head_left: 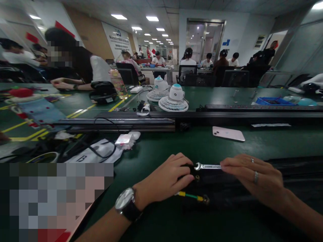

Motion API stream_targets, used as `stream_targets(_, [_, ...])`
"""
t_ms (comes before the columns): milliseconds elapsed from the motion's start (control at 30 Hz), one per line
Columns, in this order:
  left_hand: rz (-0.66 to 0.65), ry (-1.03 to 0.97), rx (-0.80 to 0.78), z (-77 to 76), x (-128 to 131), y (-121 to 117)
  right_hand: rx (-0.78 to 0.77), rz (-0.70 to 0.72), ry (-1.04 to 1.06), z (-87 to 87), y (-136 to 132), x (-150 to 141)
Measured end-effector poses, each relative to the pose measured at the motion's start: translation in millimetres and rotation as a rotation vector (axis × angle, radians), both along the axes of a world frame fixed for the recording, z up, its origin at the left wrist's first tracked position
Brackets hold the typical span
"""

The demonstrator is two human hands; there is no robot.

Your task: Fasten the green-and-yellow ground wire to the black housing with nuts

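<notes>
The right hand (261, 178) grips the wrench (211, 166) crosswise, open end (198, 166) pointing toward the left hand (164, 177), whose hold is unclear.

The right hand (259, 176) holds a wrench (210, 166) pointing to nine o'clock, toward the left hand (166, 178). From the wrench, a phone (228, 133) lies at one o'clock, fans (174, 99) at eleven, a wire (191, 196) at seven.
</notes>
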State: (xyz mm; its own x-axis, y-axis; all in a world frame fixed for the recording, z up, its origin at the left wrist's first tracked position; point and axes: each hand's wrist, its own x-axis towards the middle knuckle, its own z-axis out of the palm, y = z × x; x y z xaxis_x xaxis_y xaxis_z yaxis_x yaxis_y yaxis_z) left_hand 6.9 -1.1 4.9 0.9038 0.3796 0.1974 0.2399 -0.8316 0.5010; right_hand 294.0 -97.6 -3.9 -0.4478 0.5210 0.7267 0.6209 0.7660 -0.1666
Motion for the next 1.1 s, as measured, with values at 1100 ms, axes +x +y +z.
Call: stream_targets(1100, [-0.006, 0.007, -0.050, 0.1, 0.0, -1.3, -0.182, 0.049, -0.149, -12.6, -2.3, 6.5])
